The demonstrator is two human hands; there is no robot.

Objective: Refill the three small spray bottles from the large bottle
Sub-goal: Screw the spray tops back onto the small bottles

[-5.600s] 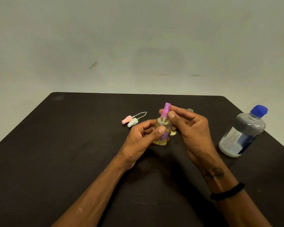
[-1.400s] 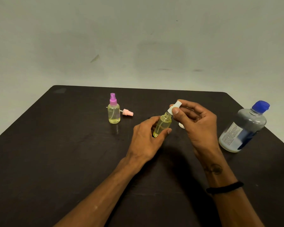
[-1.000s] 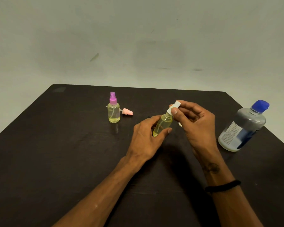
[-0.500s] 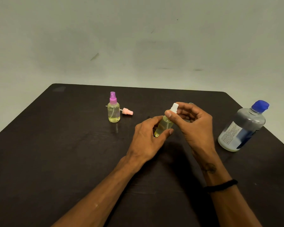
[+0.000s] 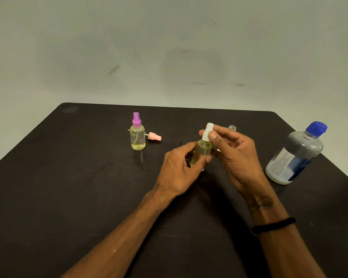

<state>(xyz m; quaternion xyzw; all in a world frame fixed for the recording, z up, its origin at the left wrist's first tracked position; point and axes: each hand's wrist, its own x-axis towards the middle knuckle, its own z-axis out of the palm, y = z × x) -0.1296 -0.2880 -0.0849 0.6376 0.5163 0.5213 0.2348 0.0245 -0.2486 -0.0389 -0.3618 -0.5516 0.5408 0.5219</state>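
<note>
While a dark table [image 5: 72,197] is stretching wide and bare on its left side, a large bottle [image 5: 294,155] with a blue cap is standing near the right edge. At centre, the left hand [image 5: 179,169] is gripping a small spray bottle [image 5: 202,152] of yellow liquid, and the right hand [image 5: 235,155] is pinching its white spray top [image 5: 207,131]. Further left, a purple-topped spray bottle [image 5: 137,135] is standing beside a loose pink spray top [image 5: 154,136].

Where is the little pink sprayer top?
The pink sprayer top lies on its side on the dark table, left of the hands, just right of the standing bottle with the purple sprayer.
</note>
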